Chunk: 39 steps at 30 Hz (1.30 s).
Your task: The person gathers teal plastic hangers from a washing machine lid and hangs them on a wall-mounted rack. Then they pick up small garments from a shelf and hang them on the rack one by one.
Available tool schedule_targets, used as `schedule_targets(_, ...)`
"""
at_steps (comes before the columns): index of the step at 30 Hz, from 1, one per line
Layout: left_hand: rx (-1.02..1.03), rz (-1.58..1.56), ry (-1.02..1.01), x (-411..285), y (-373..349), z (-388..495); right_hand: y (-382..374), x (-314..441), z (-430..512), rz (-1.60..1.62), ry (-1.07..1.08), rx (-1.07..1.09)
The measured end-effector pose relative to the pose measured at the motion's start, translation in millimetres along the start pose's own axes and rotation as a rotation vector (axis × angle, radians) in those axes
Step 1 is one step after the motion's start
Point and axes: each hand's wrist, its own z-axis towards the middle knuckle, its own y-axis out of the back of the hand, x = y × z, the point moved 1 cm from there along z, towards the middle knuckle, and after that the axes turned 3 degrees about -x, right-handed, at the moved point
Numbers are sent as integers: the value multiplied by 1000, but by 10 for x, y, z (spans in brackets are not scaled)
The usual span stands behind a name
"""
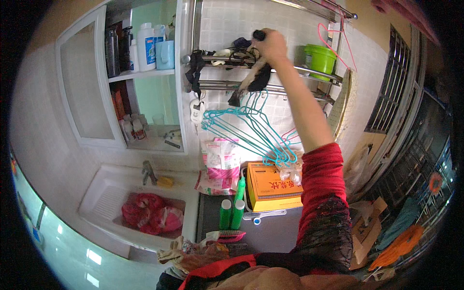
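Observation:
My right hand (271, 46) reaches up to the metal wall rack (302, 71) and is closed around a small dark item (259, 35), whose kind I cannot tell. Below the hand, a black and beige cloth item (259, 79) hangs over the rack's rails. Black straps and cords (243, 54) lie tangled left of the hand, and a black strap (195, 70) droops at the rack's left end. Several teal hangers (250, 116) hang beneath. At the right end of the rack stands a lime-green bucket (320, 61). My left hand is out of view.
An open cabinet (141, 75) with bottles is at left, above a white sink (98, 203) holding red cloth. On the dark counter (279, 228) are an orange box (272, 186), green bottles (232, 214) and a pink brush (232, 236). A pink hanger (335, 54) dangles at right.

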Motion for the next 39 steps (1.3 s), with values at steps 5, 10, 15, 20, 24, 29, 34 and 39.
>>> schedule_targets(5,10,-13,41,-100,-31,-61,257,-346,44,-333,-142,259)
schedule_targets(10,6,-26,29,-123,-125,50,94,-374,58,-293,-288,506)
schedule_targets(15,-12,-33,8,-78,-243,203,-82,-409,130,-296,-275,442)
schedule_targets(20,12,-57,20,-193,-326,196,-104,-454,184,-275,-291,618)
schedule_targets(24,17,-94,-6,-275,-424,279,-101,-382,140,-290,-310,512)
schedule_targets(29,14,-97,-33,-266,-479,413,-125,-381,65,-290,-406,286)
schedule_targets(34,-1,-50,24,-265,-425,344,-26,-691,118,-440,-369,46)
schedule_targets(39,-1,-10,117,-335,-354,164,105,-1088,180,-472,-402,147)
